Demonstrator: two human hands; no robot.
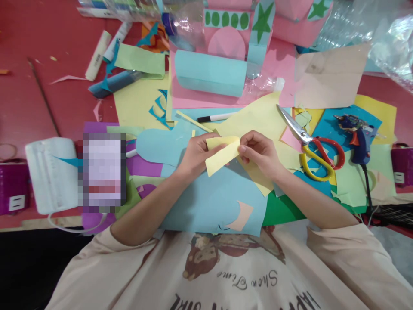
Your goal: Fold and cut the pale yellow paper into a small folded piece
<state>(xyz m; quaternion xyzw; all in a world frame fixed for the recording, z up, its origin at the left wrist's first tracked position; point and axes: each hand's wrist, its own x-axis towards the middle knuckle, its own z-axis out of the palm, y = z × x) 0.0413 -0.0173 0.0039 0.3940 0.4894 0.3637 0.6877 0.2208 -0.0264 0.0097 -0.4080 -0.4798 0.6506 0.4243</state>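
Observation:
A small piece of yellow paper (221, 158), bent over on itself, is held up between both hands. My left hand (200, 153) grips its left side, thumb on the near face and fingers behind. At the paper's right end, my right hand (258, 150) pinches the fold between thumb and fingers. Beneath lie a larger yellow sheet (254, 118) and a light blue sheet (206, 202) with a peach scrap (241, 216) on it. Right of my right hand rest scissors (309, 142) with red and yellow handles, blades apart.
A blue glue gun (359, 140) with a cord lies at the right. Behind my hands are a marker (216, 117) and a bottle wrapped in light blue paper (211, 75). A blurred-out phone (103, 172) and a white device (51, 174) sit at left.

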